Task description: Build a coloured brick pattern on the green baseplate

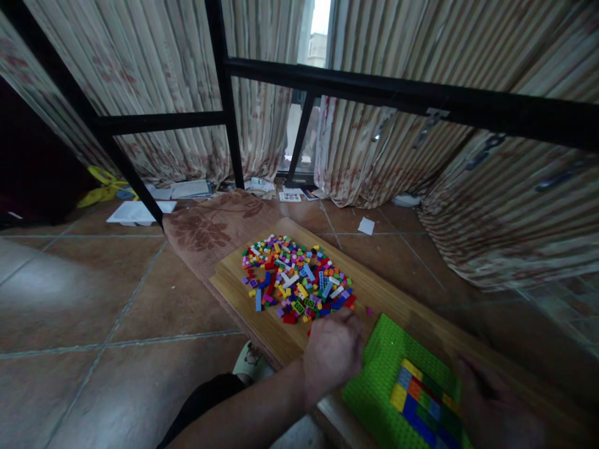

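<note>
A pile of small bricks [299, 280] in many colours is spread on a wooden board [397, 299]. My left hand [334, 349] is at the near right edge of the pile, its fingers curled together; whatever they may hold is hidden. To its right lies a green baseplate [374, 380] bearing a block of joined bricks [423, 405] in yellow, blue, red, orange, green and grey. My right hand [496, 405] is beside the baseplate's right edge, dark and blurred, so its fingers are hard to make out.
A brown patterned cloth [210, 231] lies under the board's far left end. Black metal bars [374, 87] cross in front of striped curtains [271, 125]. Papers [191, 189], a white tray [135, 212] and a white card [366, 226] rest on the tiled floor [116, 287].
</note>
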### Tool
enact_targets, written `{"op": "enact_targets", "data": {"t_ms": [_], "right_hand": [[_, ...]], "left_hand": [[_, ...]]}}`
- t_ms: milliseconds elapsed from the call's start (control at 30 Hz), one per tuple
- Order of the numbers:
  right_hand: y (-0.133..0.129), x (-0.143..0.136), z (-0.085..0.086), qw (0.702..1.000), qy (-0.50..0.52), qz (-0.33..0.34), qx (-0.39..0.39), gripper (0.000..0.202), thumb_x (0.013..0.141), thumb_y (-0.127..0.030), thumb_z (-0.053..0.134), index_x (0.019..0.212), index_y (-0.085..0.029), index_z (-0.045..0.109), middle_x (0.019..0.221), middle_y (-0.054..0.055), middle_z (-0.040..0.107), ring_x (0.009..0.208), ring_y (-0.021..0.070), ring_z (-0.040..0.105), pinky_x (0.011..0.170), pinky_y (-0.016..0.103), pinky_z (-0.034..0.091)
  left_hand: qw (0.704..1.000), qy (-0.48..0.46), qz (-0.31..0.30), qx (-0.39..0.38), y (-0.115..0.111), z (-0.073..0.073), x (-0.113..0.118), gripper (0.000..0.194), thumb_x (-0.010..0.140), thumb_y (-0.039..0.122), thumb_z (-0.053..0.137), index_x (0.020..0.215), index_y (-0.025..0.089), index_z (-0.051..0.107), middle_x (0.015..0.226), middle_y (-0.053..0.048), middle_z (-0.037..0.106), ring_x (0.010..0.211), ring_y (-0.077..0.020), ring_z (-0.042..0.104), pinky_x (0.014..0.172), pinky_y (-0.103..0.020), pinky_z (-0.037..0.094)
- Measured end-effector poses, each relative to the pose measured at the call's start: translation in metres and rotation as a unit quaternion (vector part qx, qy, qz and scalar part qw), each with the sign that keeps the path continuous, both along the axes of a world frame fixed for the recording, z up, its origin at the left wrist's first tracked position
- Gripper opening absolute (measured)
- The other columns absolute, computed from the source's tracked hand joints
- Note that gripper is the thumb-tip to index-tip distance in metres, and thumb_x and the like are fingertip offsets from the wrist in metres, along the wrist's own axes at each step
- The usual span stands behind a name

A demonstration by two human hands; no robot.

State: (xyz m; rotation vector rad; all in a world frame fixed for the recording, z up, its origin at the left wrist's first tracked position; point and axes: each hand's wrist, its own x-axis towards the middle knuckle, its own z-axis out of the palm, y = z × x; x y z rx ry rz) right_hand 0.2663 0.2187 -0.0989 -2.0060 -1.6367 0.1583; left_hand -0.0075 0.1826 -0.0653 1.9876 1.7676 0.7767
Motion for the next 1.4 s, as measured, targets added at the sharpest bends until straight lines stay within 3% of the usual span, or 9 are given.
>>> {"op": "enact_targets", "data": {"t_ms": [67, 233, 333, 433, 600, 833, 1100, 1233, 1400], "right_hand": [[0.008, -0.034, 0.013, 0.999, 0.028, 0.027, -0.015, 0.042, 0.084, -0.050, 0.049, 0.105, -0.021, 0.070, 0.097, 0.012, 0.073, 0.082, 0.0304, 0.069, 0.069, 0.040, 0.051], [0.061, -0.127, 0.026, 0.953, 0.066, 0.290, -0.049, 0.038, 0.085, -0.043, 0.049, 0.110, -0.019, 0.066, 0.101, 0.009, 0.071, 0.085, 0.0226, 0.068, 0.077, 0.036, 0.052], [0.093, -0.171, 0.022, 0.936, 0.012, 0.349, -0.041, 0.035, 0.085, -0.033, 0.050, 0.112, -0.017, 0.066, 0.106, 0.011, 0.067, 0.089, 0.0224, 0.066, 0.081, 0.036, 0.051], [0.111, -0.198, 0.017, 0.926, -0.043, 0.371, -0.048, 0.032, 0.085, -0.026, 0.052, 0.112, -0.017, 0.066, 0.105, 0.011, 0.066, 0.092, 0.0220, 0.065, 0.084, 0.035, 0.048], [0.119, -0.207, 0.010, 0.925, -0.065, 0.371, -0.056, 0.022, 0.085, -0.023, 0.053, 0.097, -0.019, 0.072, 0.094, 0.008, 0.066, 0.086, 0.0204, 0.063, 0.083, 0.034, 0.046], [0.120, -0.208, 0.009, 0.909, -0.026, 0.404, -0.100, 0.024, 0.083, -0.032, 0.058, 0.099, -0.021, 0.072, 0.094, 0.005, 0.065, 0.082, 0.0183, 0.063, 0.076, 0.031, 0.047], [0.113, -0.214, 0.013, 0.890, 0.016, 0.448, -0.087, 0.017, 0.079, -0.028, 0.059, 0.089, -0.021, 0.071, 0.096, 0.004, 0.064, 0.083, 0.0172, 0.060, 0.077, 0.032, 0.046], [0.121, -0.214, 0.016, 0.883, 0.048, 0.458, -0.085, 0.020, 0.075, -0.028, 0.062, 0.091, -0.021, 0.071, 0.100, 0.004, 0.065, 0.081, 0.0170, 0.059, 0.074, 0.031, 0.047], [0.143, -0.225, 0.015, 0.914, 0.009, 0.401, -0.063, 0.028, 0.078, -0.032, 0.059, 0.101, -0.020, 0.071, 0.102, 0.006, 0.067, 0.082, 0.0171, 0.061, 0.074, 0.030, 0.047]], "left_hand": [[0.999, -0.031, -0.042, -0.001, -0.009, -0.002, 0.012, 0.013, 0.085, 0.020, 0.047, 0.089, 0.020, 0.060, 0.096, -0.004, 0.065, 0.079, -0.0162, 0.062, 0.067, -0.025, 0.050], [0.995, -0.086, -0.040, -0.007, -0.013, 0.001, 0.019, 0.021, 0.086, 0.018, 0.043, 0.101, 0.021, 0.058, 0.093, -0.004, 0.068, 0.079, -0.0172, 0.064, 0.069, -0.027, 0.051], [0.995, -0.068, -0.058, -0.043, -0.011, 0.000, 0.018, 0.020, 0.083, 0.018, 0.045, 0.097, 0.020, 0.058, 0.090, -0.004, 0.069, 0.077, -0.0187, 0.065, 0.067, -0.028, 0.051], [0.991, -0.041, -0.111, -0.067, -0.012, -0.005, 0.020, 0.014, 0.079, 0.022, 0.051, 0.089, 0.019, 0.060, 0.086, -0.005, 0.071, 0.075, -0.0213, 0.067, 0.066, -0.030, 0.052], [0.988, -0.029, -0.125, -0.084, -0.015, -0.013, 0.028, 0.015, 0.077, 0.024, 0.055, 0.086, 0.016, 0.064, 0.083, -0.009, 0.073, 0.072, -0.0237, 0.069, 0.064, -0.032, 0.053], [0.983, -0.007, -0.153, -0.102, -0.011, -0.013, 0.030, 0.018, 0.074, 0.022, 0.059, 0.088, 0.016, 0.068, 0.085, -0.010, 0.074, 0.074, -0.0247, 0.070, 0.065, -0.032, 0.054], [0.979, 0.018, -0.174, -0.109, -0.012, -0.014, 0.031, 0.018, 0.075, 0.022, 0.060, 0.087, 0.013, 0.069, 0.083, -0.012, 0.073, 0.072, -0.0288, 0.070, 0.058, -0.036, 0.051], [0.976, 0.031, -0.186, -0.107, -0.011, -0.019, 0.033, 0.018, 0.075, 0.022, 0.060, 0.088, 0.012, 0.069, 0.085, -0.012, 0.073, 0.073, -0.0275, 0.070, 0.057, -0.034, 0.051], [0.971, 0.042, -0.182, -0.146, -0.008, -0.018, 0.036, 0.020, 0.081, 0.019, 0.055, 0.092, 0.012, 0.070, 0.089, -0.012, 0.073, 0.077, -0.0277, 0.070, 0.058, -0.035, 0.052]]}}
